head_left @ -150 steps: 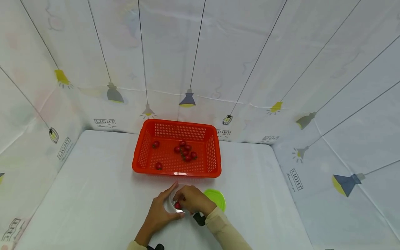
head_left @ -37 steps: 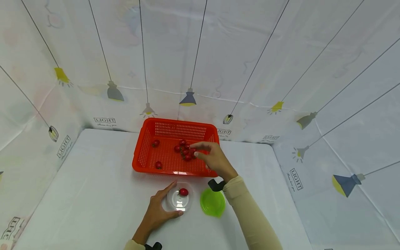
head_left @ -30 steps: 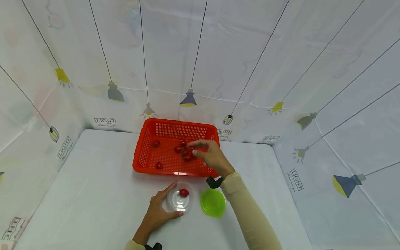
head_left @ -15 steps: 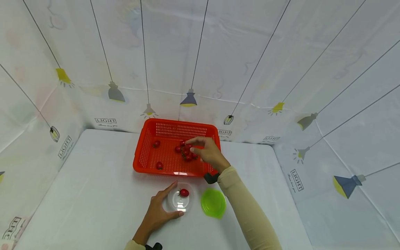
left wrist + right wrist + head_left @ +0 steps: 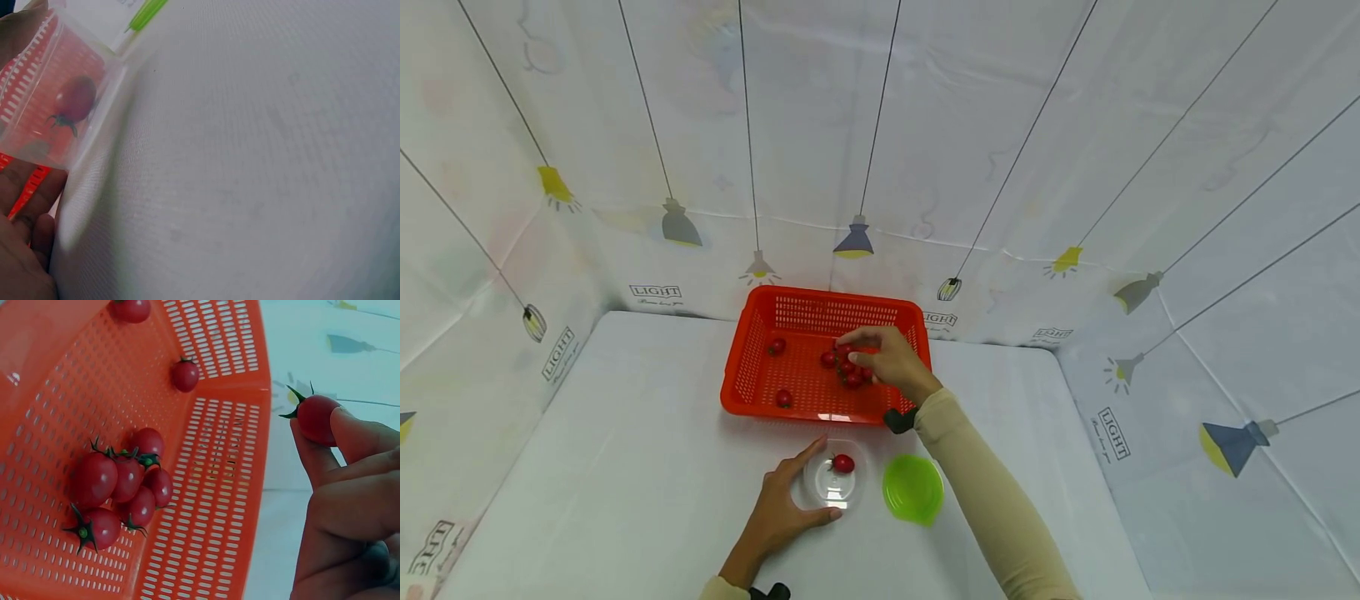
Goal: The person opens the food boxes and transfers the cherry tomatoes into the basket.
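My left hand (image 5: 782, 502) holds a clear plastic cup (image 5: 39, 106) on the table, thumb and fingers on opposite sides of its wall. One cherry tomato (image 5: 842, 463) with a green stem lies at the bottom of the cup. Over the red basket (image 5: 823, 414), my right hand (image 5: 891, 360) pinches another cherry tomato (image 5: 317, 420) between thumb and forefinger, its leafy stem pointing away from the palm. Below it in the right wrist view, several cherry tomatoes (image 5: 95, 478) sit clustered on the basket floor.
A green round lid (image 5: 913, 490) lies to the right of the cup. Two single tomatoes, one nearer the back (image 5: 777, 346) and one nearer the front (image 5: 784, 398), are in the basket's left part. Behind the basket rises a lamp-printed white backdrop (image 5: 1037, 167).
Five seconds ago my right hand was at the cup with a tomato; it has since moved to the basket. During the last second it shifted slightly left. My left hand stays at the cup.
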Motion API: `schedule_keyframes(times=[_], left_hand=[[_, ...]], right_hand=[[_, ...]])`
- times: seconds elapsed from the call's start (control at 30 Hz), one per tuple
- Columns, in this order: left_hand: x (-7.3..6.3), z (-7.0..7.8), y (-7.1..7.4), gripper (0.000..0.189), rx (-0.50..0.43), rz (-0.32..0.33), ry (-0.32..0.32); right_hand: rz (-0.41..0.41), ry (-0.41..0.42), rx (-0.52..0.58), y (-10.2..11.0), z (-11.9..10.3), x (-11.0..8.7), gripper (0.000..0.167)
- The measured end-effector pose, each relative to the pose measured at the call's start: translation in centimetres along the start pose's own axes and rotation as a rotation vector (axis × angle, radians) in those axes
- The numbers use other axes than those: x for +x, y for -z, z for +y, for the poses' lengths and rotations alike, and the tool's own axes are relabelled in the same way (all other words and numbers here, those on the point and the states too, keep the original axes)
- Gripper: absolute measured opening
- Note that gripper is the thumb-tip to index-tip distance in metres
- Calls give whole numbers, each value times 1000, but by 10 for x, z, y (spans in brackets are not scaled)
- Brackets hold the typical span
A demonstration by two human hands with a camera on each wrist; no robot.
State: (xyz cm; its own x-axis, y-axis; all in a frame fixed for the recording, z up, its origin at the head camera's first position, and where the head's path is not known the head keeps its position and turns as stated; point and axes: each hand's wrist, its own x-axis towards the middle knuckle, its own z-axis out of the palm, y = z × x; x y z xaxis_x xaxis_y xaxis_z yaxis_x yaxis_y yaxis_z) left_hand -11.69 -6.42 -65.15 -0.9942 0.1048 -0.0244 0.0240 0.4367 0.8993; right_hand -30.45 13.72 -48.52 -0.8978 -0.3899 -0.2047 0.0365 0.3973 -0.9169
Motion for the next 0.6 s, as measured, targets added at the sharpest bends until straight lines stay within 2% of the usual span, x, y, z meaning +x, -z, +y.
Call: schedule_keyframes(times=[0.3, 0.6], left_hand=[[1, -1, 0, 104, 2, -2, 20], [0, 1, 1, 104, -2, -2, 15]], right_hand=[[-45, -14, 15, -4, -1, 15, 28], [-104, -10, -22, -8, -3, 27, 30]])
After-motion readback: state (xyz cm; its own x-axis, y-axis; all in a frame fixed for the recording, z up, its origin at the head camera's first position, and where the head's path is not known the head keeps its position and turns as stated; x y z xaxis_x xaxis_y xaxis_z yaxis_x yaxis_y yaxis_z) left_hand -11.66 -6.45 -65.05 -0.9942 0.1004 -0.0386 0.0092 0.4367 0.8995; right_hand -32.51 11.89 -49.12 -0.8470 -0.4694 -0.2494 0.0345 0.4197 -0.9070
